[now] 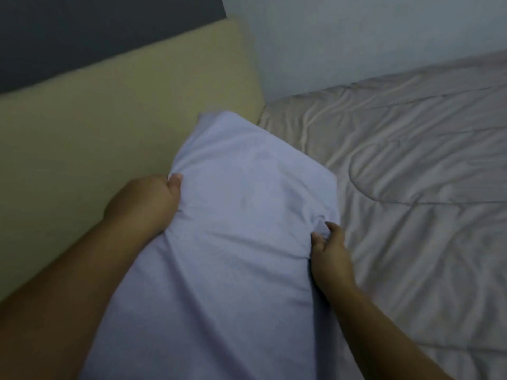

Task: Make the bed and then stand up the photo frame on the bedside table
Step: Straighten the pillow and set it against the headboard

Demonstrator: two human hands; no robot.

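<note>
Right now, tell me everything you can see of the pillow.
The pillow is a soft, plump pillow in a pale lavender-blue fabric case, lightly creased. It runs lengthwise away from the camera, its far corner near the beige headboard. The left hand grips its left edge, bunching the cloth; the right hand pinches a fold at its right edge. Beside it lies the wrinkled grey comforter. Its near end runs out of view.

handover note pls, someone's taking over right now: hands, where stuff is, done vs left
Left hand: shut on the pillow, at its side by the headboard.
Right hand: pinching the pillow's other edge.
Pillow lies along the headboard; wrinkled duvet covers the bed.
Done: duvet spread, not smoothed.
Left: settle the pillow, smooth the duvet, stand up the photo frame; frame and bedside table are out of view.
</note>
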